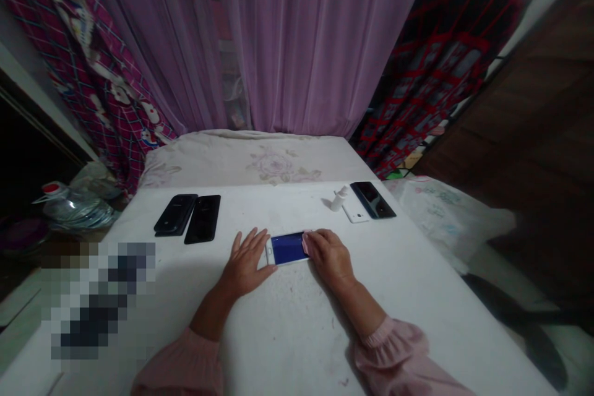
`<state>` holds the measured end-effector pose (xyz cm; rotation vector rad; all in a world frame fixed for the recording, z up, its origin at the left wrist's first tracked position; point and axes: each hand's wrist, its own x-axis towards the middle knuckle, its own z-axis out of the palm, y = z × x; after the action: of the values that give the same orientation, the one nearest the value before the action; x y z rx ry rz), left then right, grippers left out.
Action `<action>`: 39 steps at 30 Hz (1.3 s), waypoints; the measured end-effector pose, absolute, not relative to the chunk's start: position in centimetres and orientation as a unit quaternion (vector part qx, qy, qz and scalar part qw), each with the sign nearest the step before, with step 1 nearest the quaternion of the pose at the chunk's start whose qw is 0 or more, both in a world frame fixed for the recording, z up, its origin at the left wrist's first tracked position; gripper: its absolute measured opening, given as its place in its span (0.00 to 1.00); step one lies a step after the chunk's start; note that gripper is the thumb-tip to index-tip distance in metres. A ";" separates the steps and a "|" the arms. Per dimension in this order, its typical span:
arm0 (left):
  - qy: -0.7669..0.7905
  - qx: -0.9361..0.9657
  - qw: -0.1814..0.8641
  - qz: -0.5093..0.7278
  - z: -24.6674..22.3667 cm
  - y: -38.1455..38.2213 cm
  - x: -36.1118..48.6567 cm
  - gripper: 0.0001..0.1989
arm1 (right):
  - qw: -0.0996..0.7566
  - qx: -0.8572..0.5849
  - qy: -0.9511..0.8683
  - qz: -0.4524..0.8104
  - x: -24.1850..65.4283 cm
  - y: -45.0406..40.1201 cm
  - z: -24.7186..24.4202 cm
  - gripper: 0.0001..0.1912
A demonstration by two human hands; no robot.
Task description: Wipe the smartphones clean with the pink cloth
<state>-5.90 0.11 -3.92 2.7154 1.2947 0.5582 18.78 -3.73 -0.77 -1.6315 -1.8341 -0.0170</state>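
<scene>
Smartphone with a lit blue screen is lying flat on the white desk, between the person's hands. The right hand is curling over the phone's right end, closed on a pink cloth pressed against the screen. The left hand is resting open with its fingers spread, its thumb just beside the phone's other end. Both forearms are angling in from the bottom of the view, in pink ruffled sleeves.

Small white spray bottle is standing near the desk's far edge, its contents hidden by its opaque wall. Beside it, a white phone is overlapping a black phone. Two more black phones are lying to the left. Off the desk, a plastic jug with a red cap is sitting in shadow, its contents hard to make out. A pixelated patch is hiding the desk's near left area.
</scene>
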 end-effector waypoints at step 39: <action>0.444 0.881 0.050 0.159 -3.5 0.1 -5.0 0.34 | 0.394 -0.626 -0.673 -0.022 18.2 -2.7 -2.8 0.13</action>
<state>-5.00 0.12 -3.47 2.6811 1.3511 0.4842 18.16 -2.73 -2.81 -1.5878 -1.7062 -0.0566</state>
